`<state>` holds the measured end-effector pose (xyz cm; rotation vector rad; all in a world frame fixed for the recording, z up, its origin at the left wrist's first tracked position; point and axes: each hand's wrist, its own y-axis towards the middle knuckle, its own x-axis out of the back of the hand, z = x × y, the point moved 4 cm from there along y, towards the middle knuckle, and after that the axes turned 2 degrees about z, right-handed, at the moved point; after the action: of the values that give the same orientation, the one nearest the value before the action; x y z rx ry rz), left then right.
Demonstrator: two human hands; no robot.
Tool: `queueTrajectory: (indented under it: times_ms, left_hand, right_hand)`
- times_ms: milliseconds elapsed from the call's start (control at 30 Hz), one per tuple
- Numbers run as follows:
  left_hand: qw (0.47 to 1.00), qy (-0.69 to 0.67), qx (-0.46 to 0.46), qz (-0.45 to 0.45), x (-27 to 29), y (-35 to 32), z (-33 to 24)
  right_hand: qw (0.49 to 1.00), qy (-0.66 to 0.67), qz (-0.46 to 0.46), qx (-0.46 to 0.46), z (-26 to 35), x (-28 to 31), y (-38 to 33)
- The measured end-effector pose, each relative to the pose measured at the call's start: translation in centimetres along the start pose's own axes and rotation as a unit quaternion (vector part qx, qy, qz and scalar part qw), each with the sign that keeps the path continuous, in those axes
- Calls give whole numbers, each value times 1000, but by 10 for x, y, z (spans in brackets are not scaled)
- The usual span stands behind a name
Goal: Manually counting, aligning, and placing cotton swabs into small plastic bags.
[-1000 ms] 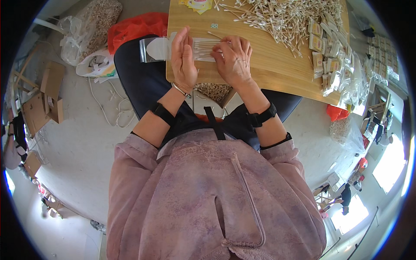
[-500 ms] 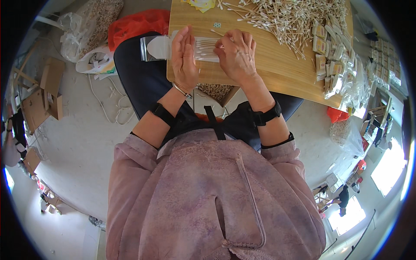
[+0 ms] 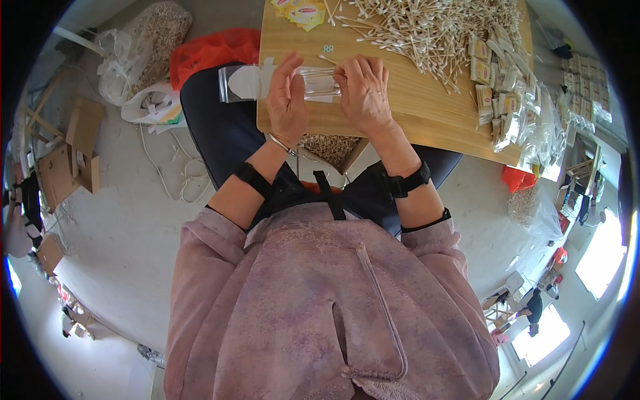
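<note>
A row of white cotton swabs (image 3: 319, 83) lies side by side near the table's left edge, between my two hands. My right hand (image 3: 363, 93) has its fingertips bent down and pinched at the right ends of this row. On the row's left end rests my left hand (image 3: 287, 103), its fingers stretched out and the thumb apart. Out to the left of that hand, a clear plastic bag (image 3: 225, 85) with a white round-ended card (image 3: 245, 83) reaches past the table edge. Whether the swabs lie inside the bag, I cannot tell.
A large heap of loose swabs (image 3: 433, 33) covers the back of the wooden table (image 3: 413, 123). Filled packets (image 3: 503, 100) pile up at its right edge; yellow cards (image 3: 303, 13) lie at the back left. An open box of swabs (image 3: 330, 148) stands below the front edge.
My left hand's thumb and fingers have spread apart a little. My right hand keeps its pinch at the swabs' right ends. The whole view has shifted slightly.
</note>
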<state>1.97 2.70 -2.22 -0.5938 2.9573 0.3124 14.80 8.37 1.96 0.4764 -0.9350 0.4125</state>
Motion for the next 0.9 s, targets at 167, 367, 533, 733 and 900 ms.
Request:
queueTrajectory:
  times_ms: [167, 367, 533, 733, 900]
  left_hand:
    - [999, 14, 21, 25, -10, 8, -24]
    - [997, -43, 42, 52, -16, 18, -50]
    - [993, -68, 75, 53, -20, 14, -64]
    - [990, -107, 55, 70, -27, 10, -78]
    - [984, -124, 70, 102, -26, 5, -75]
  right_hand:
    - [992, 122, -24, -15, 1, 8, -3]
    - [969, 239, -65, -10, 15, 22, -5]
    - [953, 289, -90, -26, 28, 39, -12]
    - [942, 317, -99, -51, 32, 48, -23]
    - [937, 331, -97, -49, 32, 47, -31]
